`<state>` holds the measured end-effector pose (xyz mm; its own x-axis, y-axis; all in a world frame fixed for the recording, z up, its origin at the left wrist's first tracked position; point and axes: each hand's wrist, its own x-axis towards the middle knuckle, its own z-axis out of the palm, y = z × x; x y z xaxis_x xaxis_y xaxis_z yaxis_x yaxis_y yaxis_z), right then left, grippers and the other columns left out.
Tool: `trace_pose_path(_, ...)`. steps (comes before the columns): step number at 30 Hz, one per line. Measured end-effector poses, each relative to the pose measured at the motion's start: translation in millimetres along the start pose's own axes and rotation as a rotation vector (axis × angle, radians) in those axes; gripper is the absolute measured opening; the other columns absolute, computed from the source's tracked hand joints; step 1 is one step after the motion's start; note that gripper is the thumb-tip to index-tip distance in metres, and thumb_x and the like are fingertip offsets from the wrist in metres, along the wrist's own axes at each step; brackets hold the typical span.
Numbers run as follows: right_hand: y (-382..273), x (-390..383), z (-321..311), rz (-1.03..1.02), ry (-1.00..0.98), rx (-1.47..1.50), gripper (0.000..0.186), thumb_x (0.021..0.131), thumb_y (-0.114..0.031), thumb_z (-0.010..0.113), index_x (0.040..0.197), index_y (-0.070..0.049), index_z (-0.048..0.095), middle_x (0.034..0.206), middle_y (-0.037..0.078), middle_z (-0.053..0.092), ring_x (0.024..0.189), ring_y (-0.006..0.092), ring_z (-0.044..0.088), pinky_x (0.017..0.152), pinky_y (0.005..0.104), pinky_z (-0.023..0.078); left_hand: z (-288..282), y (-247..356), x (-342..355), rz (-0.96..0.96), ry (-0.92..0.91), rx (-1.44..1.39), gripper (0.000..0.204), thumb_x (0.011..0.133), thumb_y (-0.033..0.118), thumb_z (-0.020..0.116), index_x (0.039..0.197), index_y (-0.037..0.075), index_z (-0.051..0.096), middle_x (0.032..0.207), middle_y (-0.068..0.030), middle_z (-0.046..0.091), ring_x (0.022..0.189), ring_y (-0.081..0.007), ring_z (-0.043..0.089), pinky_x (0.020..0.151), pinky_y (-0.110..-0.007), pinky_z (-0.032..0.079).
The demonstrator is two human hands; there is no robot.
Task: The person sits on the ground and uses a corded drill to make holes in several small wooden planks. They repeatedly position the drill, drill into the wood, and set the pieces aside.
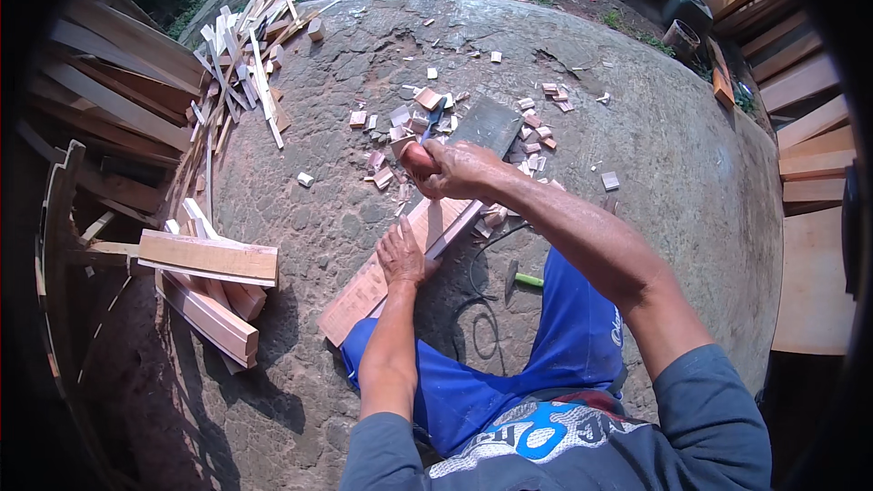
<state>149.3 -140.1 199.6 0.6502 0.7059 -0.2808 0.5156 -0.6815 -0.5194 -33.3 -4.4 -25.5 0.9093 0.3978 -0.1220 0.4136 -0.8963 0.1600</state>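
My right hand (450,168) is wrapped round a reddish tool handle (416,156), raised over the far end of a long pinkish plank (359,295). A narrow blue piece (436,114) shows beyond the hand; whether it is part of the tool I cannot tell. My left hand (400,250) lies on the plank, fingers extended. A dark flat board (486,123) lies beyond, amid several cut wood blocks (427,98). A green-handled hammer (523,280) lies between my legs beside a thin dark cord (477,327).
Offcut strips (259,68) are heaped at upper left, stacked boards (205,264) at left. More timber (809,164) lines the right edge, near a dark jerrycan (687,7) and a bucket (680,39). Cracked concrete (291,209) forms the ground.
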Motion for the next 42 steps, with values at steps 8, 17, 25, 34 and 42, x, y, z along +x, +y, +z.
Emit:
trace_pose_path(8,1,-3,1,-0.001,-0.006,-0.017,0.052,0.092,-0.039,0.070,0.133,-0.010,0.055,0.111,0.027,0.075,0.107,0.0464,0.073,0.088,0.0553,0.056,0,1,-3,0.018,0.036,0.027,0.140,0.060,0.063,0.096,0.168,0.006,0.028,0.154,-0.0181,0.047,0.143,-0.0369,0.046,0.123,-0.053,0.030)
trace_pose_path(17,-8,-9,-10,-0.071,0.057,-0.032,0.048,0.094,-0.038,0.070,0.130,-0.010,0.054,0.105,0.024,0.076,0.102,0.0450,0.074,0.083,0.0547,0.057,-1,0,-4,0.008,-0.008,0.060,0.140,0.064,0.064,0.094,0.170,0.006,0.024,0.156,-0.0203,0.044,0.144,-0.0391,0.044,0.122,-0.055,0.031)
trace_pose_path(25,-33,-21,-40,-0.096,0.214,-0.012,0.045,0.100,-0.033,0.066,0.134,-0.010,0.046,0.112,0.029,0.075,0.107,0.0484,0.073,0.088,0.0596,0.056,-10,7,0,-0.018,-0.091,0.062,0.143,0.064,0.067,0.094,0.170,0.003,0.021,0.159,-0.0244,0.045,0.147,-0.0416,0.043,0.125,-0.056,0.029)
trace_pose_path(34,83,-120,-3,0.045,0.527,0.387,0.089,0.096,-0.039,0.075,0.167,-0.003,0.035,0.126,0.027,0.074,0.111,0.0369,0.075,0.094,0.0467,0.059,-17,-94,31,-0.164,-0.411,-0.579,0.114,0.070,0.059,0.095,0.158,0.001,0.052,0.150,-0.0210,0.065,0.141,-0.0351,0.060,0.120,-0.045,0.042)
trace_pose_path(42,134,-181,18,0.096,0.588,1.269,0.047,0.104,-0.032,0.072,0.141,-0.007,0.058,0.090,0.002,0.066,0.060,0.0098,0.062,0.049,0.0267,0.056,-71,-38,19,-0.065,-0.547,-0.157,0.092,0.064,0.067,0.094,0.132,0.008,0.076,0.127,-0.0213,0.077,0.123,-0.0384,0.072,0.105,-0.049,0.055)
